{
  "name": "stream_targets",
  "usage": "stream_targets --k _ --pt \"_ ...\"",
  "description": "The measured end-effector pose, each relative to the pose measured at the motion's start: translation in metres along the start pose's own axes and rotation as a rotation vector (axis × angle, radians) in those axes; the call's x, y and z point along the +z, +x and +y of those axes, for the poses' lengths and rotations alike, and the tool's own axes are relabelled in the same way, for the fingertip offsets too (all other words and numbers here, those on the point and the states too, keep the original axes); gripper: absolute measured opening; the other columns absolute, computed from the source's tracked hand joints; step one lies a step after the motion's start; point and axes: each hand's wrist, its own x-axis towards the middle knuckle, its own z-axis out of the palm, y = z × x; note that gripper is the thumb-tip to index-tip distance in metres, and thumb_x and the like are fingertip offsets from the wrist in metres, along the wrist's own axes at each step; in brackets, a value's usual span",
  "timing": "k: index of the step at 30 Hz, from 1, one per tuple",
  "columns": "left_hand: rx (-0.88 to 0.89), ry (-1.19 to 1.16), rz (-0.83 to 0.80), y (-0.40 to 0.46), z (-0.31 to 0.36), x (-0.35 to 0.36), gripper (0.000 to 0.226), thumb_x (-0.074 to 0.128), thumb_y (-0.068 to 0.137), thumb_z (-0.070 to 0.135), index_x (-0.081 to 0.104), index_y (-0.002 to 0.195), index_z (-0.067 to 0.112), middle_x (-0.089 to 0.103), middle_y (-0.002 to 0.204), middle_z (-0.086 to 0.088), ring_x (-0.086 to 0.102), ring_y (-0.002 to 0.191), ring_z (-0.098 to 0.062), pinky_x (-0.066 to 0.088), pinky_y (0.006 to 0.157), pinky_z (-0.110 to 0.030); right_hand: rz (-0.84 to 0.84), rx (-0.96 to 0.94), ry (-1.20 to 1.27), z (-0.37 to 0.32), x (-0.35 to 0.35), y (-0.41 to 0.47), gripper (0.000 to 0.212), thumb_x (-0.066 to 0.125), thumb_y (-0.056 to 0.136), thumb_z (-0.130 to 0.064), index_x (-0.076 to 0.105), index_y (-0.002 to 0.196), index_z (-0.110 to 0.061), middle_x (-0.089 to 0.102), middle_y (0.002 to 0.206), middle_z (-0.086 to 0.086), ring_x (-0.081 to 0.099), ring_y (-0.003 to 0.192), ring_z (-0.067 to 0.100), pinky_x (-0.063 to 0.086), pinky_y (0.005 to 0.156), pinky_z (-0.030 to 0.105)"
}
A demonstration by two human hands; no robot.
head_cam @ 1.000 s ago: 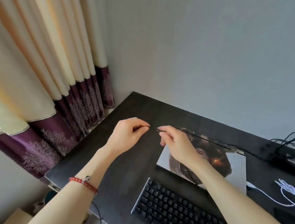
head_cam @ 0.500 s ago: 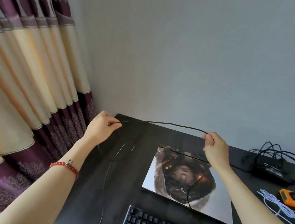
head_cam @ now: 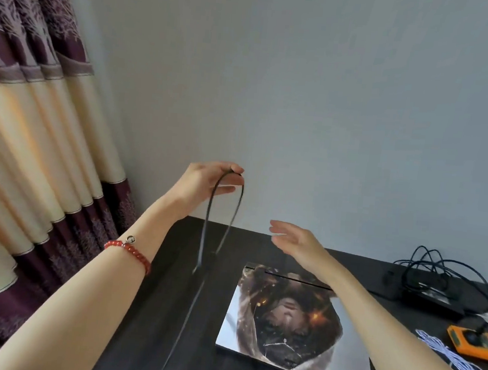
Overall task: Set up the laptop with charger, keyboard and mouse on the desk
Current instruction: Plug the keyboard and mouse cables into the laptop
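Laptop (head_cam: 292,325) lies closed on the dark desk (head_cam: 148,318), lid decorated with a picture, at about 5 o'clock in view. Left hand (head_cam: 204,185) pinches a black cable (head_cam: 209,211) loop raised at 11 o'clock from the laptop. Right hand (head_cam: 299,244) hovers at its 12 o'clock, fingers straight, holding nothing.

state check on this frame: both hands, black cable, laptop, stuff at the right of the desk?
left hand: raised above the desk, pinches the black cable
black cable: folded into a loop, both strands hang to the desk
right hand: open, holds nothing
laptop: lid closed, flat on the desk
power strip: black cords plugged in
orange device: lies flat
white cord: loose on the desk
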Motion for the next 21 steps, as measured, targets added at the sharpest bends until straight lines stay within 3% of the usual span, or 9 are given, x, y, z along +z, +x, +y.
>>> stream_targets --k 2,4,6,8,9,11,13,17,21 --pt "-0.061 -0.134 -0.128 0.001 0.008 0.001 0.032 0.038 0.093 0.020 0.068 0.087 0.011 0.073 0.090 -0.009 0.067 0.096 -0.023 0.052 0.093 -0.035 -0.087 -0.004 0.030 -0.007 0.007 0.013 0.053 0.055 0.091 -0.029 0.034 0.140 -0.025 0.044 0.128 -0.017 0.046 0.116 0.004 0.035 0.102 0.026" --pt "-0.031 -0.066 -0.150 -0.001 0.009 0.003 0.017 0.056 0.086 0.023 0.068 0.087 0.011 0.073 0.087 -0.007 0.069 0.092 -0.022 0.054 0.090 -0.033 -0.117 -0.032 0.102 -0.016 0.017 0.026 0.059 0.057 0.090 -0.026 0.028 0.142 -0.025 0.041 0.129 -0.019 0.043 0.120 0.004 0.032 0.104 0.027" --pt "0.024 0.059 -0.106 -0.004 0.008 0.004 0.011 0.063 0.078 0.019 0.070 0.085 0.013 0.073 0.083 -0.002 0.070 0.082 -0.018 0.056 0.085 -0.030 -0.112 -0.051 0.199 -0.026 0.025 0.039 0.051 0.058 0.090 -0.024 0.037 0.136 -0.024 0.053 0.121 -0.020 0.051 0.118 0.007 0.036 0.103 0.030" --pt "0.092 0.146 0.033 -0.004 0.007 0.003 0.011 0.061 0.084 0.011 0.071 0.089 0.013 0.073 0.078 0.003 0.070 0.073 -0.012 0.057 0.079 -0.025 -0.091 -0.064 0.262 -0.030 0.030 0.048 0.022 0.054 0.092 -0.020 0.057 0.113 -0.022 0.069 0.089 -0.012 0.065 0.096 0.010 0.046 0.095 0.032" --pt "0.128 0.158 0.144 -0.004 0.005 0.001 0.014 0.058 0.087 0.007 0.070 0.095 0.008 0.073 0.075 0.004 0.069 0.069 -0.009 0.057 0.075 -0.022 -0.069 -0.069 0.255 -0.029 0.031 0.051 0.013 0.051 0.093 -0.018 0.062 0.100 -0.021 0.068 0.074 -0.006 0.068 0.083 0.012 0.050 0.090 0.031" --pt "0.195 0.123 0.379 -0.004 0.000 -0.010 0.024 0.054 0.090 0.002 0.063 0.111 0.008 0.071 0.076 0.002 0.066 0.063 -0.003 0.057 0.072 -0.018 -0.021 -0.035 0.164 -0.019 0.030 0.053 0.020 0.046 0.094 -0.015 0.062 0.085 -0.020 0.062 0.063 -0.001 0.066 0.070 0.014 0.054 0.080 0.027" --pt "0.229 0.081 0.563 -0.010 -0.009 -0.026 0.027 0.052 0.091 0.002 0.060 0.114 0.014 0.069 0.082 -0.001 0.065 0.061 -0.001 0.056 0.072 -0.016 0.021 0.007 0.038 0.000 0.027 0.054 0.022 0.045 0.094 -0.017 0.062 0.080 -0.019 0.060 0.067 0.000 0.061 0.071 0.015 0.053 0.079 0.030" --pt "0.203 0.123 0.836 -0.020 -0.037 -0.052 0.019 0.052 0.091 0.003 0.066 0.104 0.007 0.067 0.081 0.004 0.064 0.062 0.003 0.052 0.066 -0.011 0.169 0.038 -0.027 0.031 0.015 0.053 0.018 0.047 0.094 -0.024 0.059 0.081 -0.017 0.061 0.083 0.005 0.058 0.083 0.021 0.048 0.077 0.034" --pt "0.069 0.390 0.941 -0.029 -0.071 -0.071 0.018 0.053 0.090 0.008 0.068 0.094 0.018 0.071 0.086 0.002 0.064 0.076 -0.013 0.051 0.077 -0.029 0.353 -0.057 -0.021 0.025 -0.002 0.061 0.016 0.045 0.094 -0.018 0.057 0.085 -0.012 0.060 0.088 0.016 0.054 0.081 0.026 0.045 0.075 0.037"
